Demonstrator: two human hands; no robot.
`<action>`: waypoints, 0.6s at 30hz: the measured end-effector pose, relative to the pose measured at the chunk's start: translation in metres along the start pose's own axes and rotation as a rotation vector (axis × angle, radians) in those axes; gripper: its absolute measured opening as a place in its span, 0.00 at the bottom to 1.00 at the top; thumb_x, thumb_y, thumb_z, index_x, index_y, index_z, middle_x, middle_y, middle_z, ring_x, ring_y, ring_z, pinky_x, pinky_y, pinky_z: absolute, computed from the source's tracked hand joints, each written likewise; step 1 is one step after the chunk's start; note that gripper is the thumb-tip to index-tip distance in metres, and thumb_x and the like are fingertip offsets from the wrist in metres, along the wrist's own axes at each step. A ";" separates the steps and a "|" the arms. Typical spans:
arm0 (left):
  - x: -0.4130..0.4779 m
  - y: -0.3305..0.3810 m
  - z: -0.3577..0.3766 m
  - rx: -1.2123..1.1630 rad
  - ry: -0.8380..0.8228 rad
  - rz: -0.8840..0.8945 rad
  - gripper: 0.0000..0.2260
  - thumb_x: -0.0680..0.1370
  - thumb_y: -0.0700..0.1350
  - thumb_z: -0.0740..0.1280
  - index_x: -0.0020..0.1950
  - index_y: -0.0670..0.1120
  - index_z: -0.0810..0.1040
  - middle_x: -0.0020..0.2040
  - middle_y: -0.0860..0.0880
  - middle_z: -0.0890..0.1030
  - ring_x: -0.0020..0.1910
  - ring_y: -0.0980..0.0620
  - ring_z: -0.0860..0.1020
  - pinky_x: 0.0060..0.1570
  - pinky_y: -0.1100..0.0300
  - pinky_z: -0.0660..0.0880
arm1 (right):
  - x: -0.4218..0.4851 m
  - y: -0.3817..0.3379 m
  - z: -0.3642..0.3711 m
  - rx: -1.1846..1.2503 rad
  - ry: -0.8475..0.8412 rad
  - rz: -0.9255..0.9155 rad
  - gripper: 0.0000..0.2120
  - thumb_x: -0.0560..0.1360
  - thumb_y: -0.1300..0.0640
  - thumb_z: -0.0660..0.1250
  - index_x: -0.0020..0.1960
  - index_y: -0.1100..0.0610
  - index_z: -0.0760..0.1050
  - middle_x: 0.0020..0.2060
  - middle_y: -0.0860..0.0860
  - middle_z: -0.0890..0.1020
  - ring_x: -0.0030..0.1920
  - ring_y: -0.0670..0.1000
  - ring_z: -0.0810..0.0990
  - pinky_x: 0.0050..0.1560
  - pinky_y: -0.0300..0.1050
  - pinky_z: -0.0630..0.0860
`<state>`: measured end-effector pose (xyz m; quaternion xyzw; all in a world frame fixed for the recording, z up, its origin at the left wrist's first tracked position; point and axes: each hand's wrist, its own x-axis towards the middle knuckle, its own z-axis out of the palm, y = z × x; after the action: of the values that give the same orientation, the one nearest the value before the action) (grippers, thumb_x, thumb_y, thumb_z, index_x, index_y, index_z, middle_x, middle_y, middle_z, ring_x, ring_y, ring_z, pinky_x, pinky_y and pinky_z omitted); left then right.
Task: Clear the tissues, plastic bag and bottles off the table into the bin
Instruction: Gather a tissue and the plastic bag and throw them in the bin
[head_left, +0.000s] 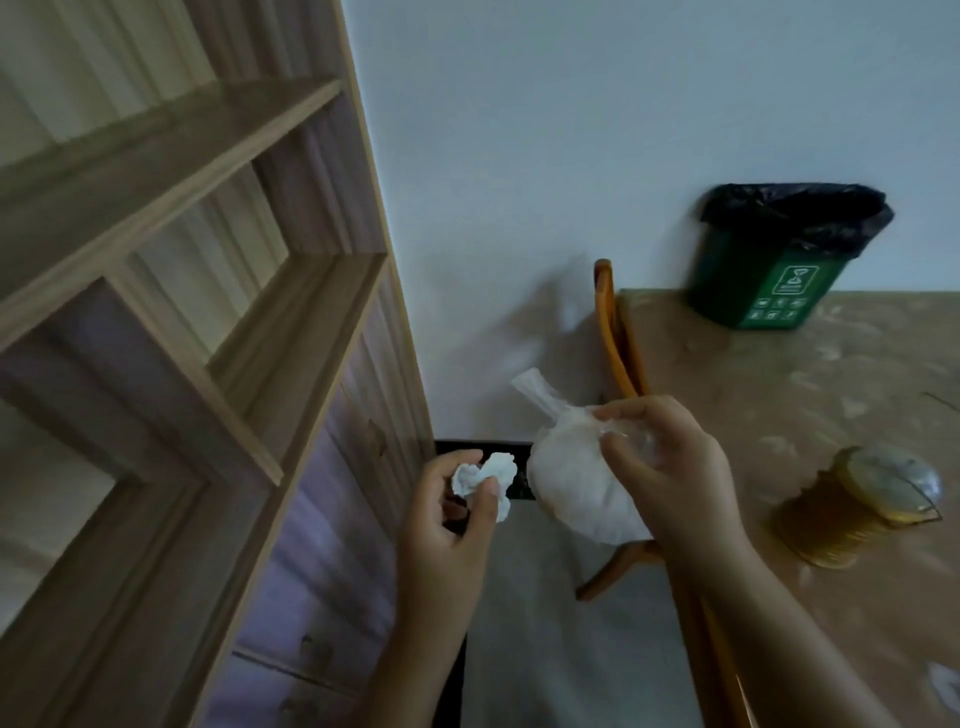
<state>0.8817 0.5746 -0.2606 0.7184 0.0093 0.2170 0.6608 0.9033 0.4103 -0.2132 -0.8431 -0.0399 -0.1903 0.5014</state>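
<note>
My left hand (457, 519) holds a crumpled white tissue (491, 475) between thumb and fingers, off the table's left side. My right hand (670, 467) grips a translucent plastic bag (571, 483) stuffed with white tissue, its twisted neck pointing up and left. Both hands hang just left of the table edge. A green bin (769, 280) with a black liner stands at the table's far corner against the wall. A bottle with amber liquid (852, 504) lies on its side on the brown table (753, 395), to the right of my right hand.
A tall wooden shelf unit (182, 338) fills the left. An orange wooden chair frame (613, 343) runs along the table's left edge. A white wall is behind. A small white scrap (945, 686) lies at the table's right edge.
</note>
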 end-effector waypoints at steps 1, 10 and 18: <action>0.011 -0.005 0.008 -0.014 -0.030 -0.006 0.07 0.67 0.54 0.66 0.45 0.58 0.76 0.42 0.63 0.82 0.40 0.63 0.79 0.39 0.71 0.73 | 0.009 0.004 0.000 -0.005 0.022 0.008 0.12 0.69 0.65 0.67 0.43 0.48 0.75 0.42 0.42 0.78 0.45 0.36 0.74 0.42 0.23 0.68; 0.130 -0.025 0.097 -0.015 -0.253 0.024 0.07 0.70 0.50 0.68 0.45 0.61 0.76 0.43 0.63 0.81 0.41 0.62 0.79 0.39 0.71 0.73 | 0.117 0.058 -0.013 -0.004 0.216 0.089 0.15 0.69 0.63 0.66 0.41 0.41 0.74 0.44 0.42 0.79 0.47 0.37 0.74 0.42 0.22 0.67; 0.214 -0.029 0.189 0.011 -0.376 0.085 0.12 0.74 0.39 0.68 0.47 0.56 0.74 0.40 0.61 0.81 0.42 0.63 0.79 0.37 0.72 0.74 | 0.207 0.102 -0.053 -0.119 0.375 0.096 0.10 0.69 0.65 0.66 0.44 0.50 0.76 0.43 0.47 0.79 0.46 0.36 0.74 0.41 0.21 0.65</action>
<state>1.1450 0.4634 -0.2299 0.7497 -0.1435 0.1068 0.6372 1.1061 0.2890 -0.2012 -0.8218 0.1058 -0.3218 0.4581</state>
